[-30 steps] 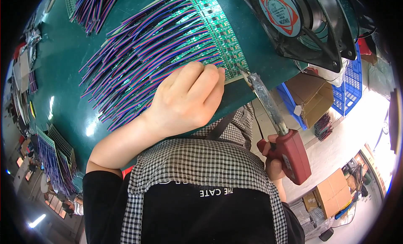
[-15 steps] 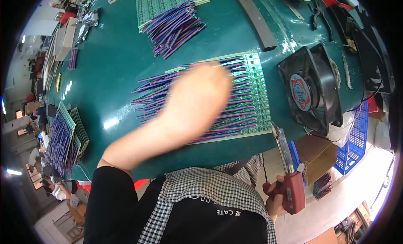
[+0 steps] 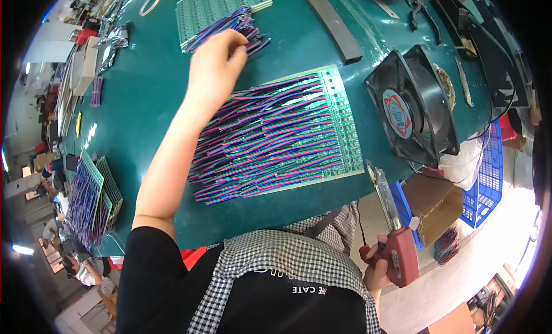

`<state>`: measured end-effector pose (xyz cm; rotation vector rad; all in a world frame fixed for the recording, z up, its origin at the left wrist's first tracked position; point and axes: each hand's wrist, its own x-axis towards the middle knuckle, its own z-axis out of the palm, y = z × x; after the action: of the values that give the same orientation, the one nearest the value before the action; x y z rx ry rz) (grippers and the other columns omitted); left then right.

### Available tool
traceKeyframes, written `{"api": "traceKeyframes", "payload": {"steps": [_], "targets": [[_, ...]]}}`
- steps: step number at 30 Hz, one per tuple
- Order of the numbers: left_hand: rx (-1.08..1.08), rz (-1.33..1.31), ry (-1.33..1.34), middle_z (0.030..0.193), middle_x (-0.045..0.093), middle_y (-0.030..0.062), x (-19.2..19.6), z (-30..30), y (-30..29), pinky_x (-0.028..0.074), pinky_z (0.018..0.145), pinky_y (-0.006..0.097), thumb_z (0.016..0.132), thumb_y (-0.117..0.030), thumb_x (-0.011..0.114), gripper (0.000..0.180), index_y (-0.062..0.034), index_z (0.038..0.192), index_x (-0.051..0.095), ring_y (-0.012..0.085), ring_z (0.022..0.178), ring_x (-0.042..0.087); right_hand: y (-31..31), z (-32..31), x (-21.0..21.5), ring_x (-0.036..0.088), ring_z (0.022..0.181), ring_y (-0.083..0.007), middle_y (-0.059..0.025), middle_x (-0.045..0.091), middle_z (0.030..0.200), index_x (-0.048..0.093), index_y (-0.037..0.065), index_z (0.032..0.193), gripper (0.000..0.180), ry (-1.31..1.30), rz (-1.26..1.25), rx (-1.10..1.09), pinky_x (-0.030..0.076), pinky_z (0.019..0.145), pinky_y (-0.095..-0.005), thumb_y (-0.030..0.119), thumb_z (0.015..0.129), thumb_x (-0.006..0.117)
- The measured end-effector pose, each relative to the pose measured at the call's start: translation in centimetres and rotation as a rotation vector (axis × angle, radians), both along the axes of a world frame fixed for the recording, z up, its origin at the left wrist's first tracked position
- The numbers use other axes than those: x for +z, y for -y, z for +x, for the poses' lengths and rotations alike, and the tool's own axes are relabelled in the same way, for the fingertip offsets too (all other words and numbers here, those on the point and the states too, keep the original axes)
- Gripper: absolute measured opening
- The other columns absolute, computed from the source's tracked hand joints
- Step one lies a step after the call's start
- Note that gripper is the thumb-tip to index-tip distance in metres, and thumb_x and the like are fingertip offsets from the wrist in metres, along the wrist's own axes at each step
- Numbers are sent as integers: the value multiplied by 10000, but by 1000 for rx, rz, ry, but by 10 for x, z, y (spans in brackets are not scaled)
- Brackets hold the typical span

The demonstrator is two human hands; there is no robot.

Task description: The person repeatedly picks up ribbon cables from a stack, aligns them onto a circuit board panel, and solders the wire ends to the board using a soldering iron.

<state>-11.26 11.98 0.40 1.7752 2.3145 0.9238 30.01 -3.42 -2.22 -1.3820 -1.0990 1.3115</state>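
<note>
My left hand (image 3: 215, 69) is at the loose pile of multicoloured wires (image 3: 257, 34), its thumb and fingers curled in at the pile's near side and closed on wires; the fingertips are partly hidden. In my right hand (image 3: 376, 272) is a red trigger-handled soldering gun (image 3: 404, 257), its metal front pointing up to the table edge. Between the hands lies a green circuit board panel (image 3: 348, 135), with rows of red, blue and black wires (image 3: 267, 133) stretching left from it. Behind the wire pile rests a stack of bare green panels (image 3: 215, 9).
Right of the panel stands a black fan (image 3: 411, 107). A grey metal bar (image 3: 332, 26) lies at the back, with pliers (image 3: 424, 18) beyond. Wired panels (image 3: 92, 202) lean at the left table edge. Below the table on the right are a cardboard box (image 3: 434, 202) and blue crate (image 3: 486, 179).
My left hand has moved from over the wired panel up and left to the loose wire pile, uncovering the panel's wire rows. The right hand keeps hold of the soldering gun.
</note>
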Motion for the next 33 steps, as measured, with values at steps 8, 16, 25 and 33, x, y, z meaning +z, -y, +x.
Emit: {"api": "traceKeyframes", "payload": {"steps": [8, 16, 25, 33], "targets": [[-529, 32, 53, 869, 595, 95, 36, 120, 67, 461, 634, 264, 770, 49, 687, 204, 14, 970, 681, 182, 728, 572, -6, 3, 14, 574, 765, -147, -73, 596, 1067, 523, -4, 1262, 768, -56, -94, 46, 488, 718, -329, 564, 789, 733], [-601, 194, -349, 900, 598, 102, -17, 142, 74, 519, 591, 306, 655, -19, 689, 276, 23, 928, 686, 229, 736, 614, -6, 4, 18, 601, 717, -149, -88, 631, 874, 527, -74, 1194, 857, 7, -145, 90, 498, 699, -304, 604, 730, 768], [-650, 297, -349, 854, 534, 68, -22, 146, 73, 470, 514, 228, 681, -51, 649, 202, 59, 851, 648, 161, 721, 559, -4, 11, 13, 628, 721, -150, -90, 657, 872, 521, -96, 1190, 780, -44, -152, 105, 509, 698, -279, 480, 750, 808], [-623, 130, -232, 908, 574, 145, -13, 151, 77, 518, 604, 322, 641, 32, 702, 278, 79, 913, 669, 257, 711, 595, 4, 43, -15, 686, 763, -246, -133, 686, 918, 438, -11, 1359, 835, 361, 168, 415, 534, 686, -330, 489, 779, 771]]}}
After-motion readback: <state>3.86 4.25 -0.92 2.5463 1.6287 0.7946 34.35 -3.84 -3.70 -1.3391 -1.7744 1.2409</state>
